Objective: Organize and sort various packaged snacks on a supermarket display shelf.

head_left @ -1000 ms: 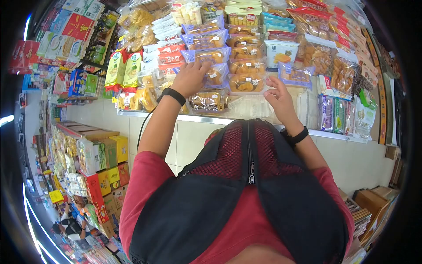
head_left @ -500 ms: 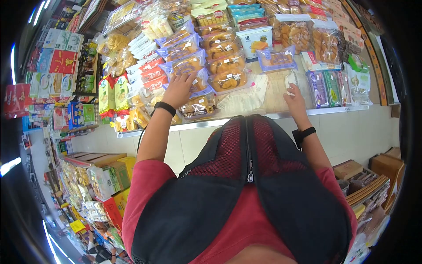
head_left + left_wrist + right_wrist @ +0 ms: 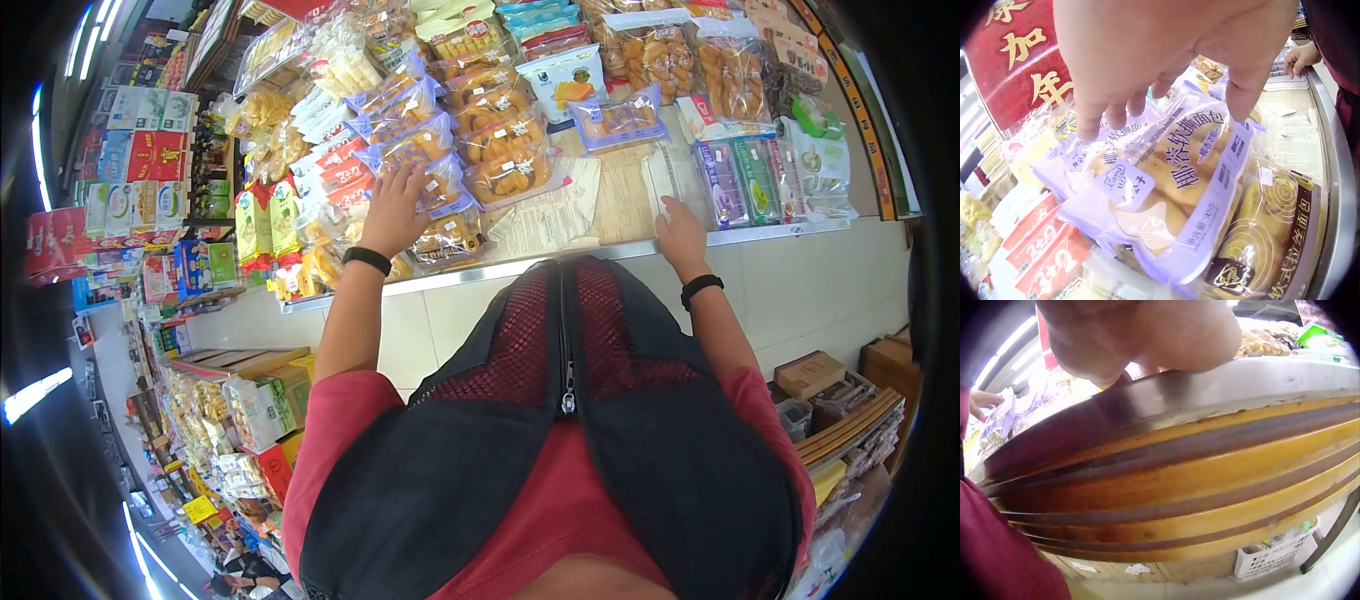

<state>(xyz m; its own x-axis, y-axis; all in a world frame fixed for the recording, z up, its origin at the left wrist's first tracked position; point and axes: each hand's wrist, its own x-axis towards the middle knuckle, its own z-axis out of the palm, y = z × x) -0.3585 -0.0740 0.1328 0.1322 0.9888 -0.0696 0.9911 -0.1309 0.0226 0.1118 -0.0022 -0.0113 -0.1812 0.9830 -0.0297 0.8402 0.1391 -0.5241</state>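
Observation:
My left hand (image 3: 397, 210) rests over a purple-edged bread packet (image 3: 1166, 181), the front one of an overlapping row. In the left wrist view its fingers reach down across the packet's far end, with the thumb at the right side. In front of that packet lies a brown-labelled bread packet (image 3: 1266, 231). At the counter's front edge is my right hand (image 3: 683, 240), fingers loosely bent beside a paper sheet (image 3: 672, 172). Nothing shows in its grasp. A lone purple bread packet (image 3: 620, 118) lies farther back, left of the right hand.
Clear-wrapped buns (image 3: 510, 175) form a column right of the purple row. Red-and-white packets (image 3: 340, 172) lie left of it. Upright coloured packs (image 3: 740, 180) stand at the right. A metal rim (image 3: 620, 252) edges the counter. Below is a white basket (image 3: 1275, 556).
The head view has swung round. My right hand has moved away from the lone purple packet, rightward and back to the counter's front edge. My left hand stays over the front purple packet.

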